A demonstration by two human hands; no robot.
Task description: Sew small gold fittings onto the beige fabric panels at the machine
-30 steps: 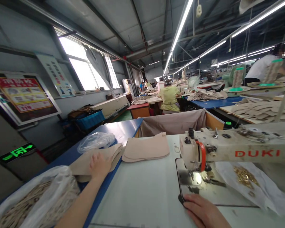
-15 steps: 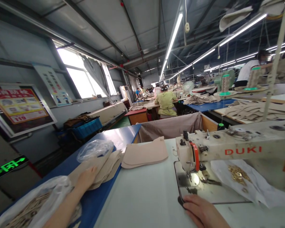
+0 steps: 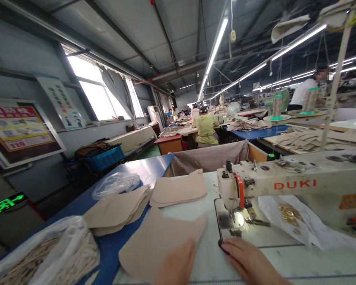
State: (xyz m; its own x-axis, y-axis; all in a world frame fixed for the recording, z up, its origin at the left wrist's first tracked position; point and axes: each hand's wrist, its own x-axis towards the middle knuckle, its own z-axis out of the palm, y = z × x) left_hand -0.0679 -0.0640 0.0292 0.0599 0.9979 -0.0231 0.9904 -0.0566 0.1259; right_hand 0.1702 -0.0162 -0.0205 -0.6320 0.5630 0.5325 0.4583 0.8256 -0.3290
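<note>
A beige fabric panel [image 3: 157, 241] lies slanted on the pale sewing table, its upper right corner raised a little. My left hand [image 3: 178, 263], smeared by motion, grips its near right side. My right hand [image 3: 246, 255] rests at the front left corner of the sewing machine's bed plate, fingers together and curled over a small dark object [image 3: 222, 246] whose kind is unclear. Above that hand stands the DUKI sewing machine [image 3: 293, 184], its lamp lit by the needle. Another beige panel stack [image 3: 179, 188] lies behind the slanted panel.
Beige panels [image 3: 115, 209] are piled on the blue side table [image 3: 154, 168]. A clear plastic bag [image 3: 117, 184] sits behind them, and an open bag of small beige strips [image 3: 41, 257] in front. Brass-coloured parts [image 3: 289, 213] lie on white plastic under the machine arm. A person [image 3: 207, 126] sits ahead.
My left hand has moved right from the pile on the blue table, bringing one beige panel onto the pale table. My right hand stays by the bed plate corner. The view has shifted slightly.
</note>
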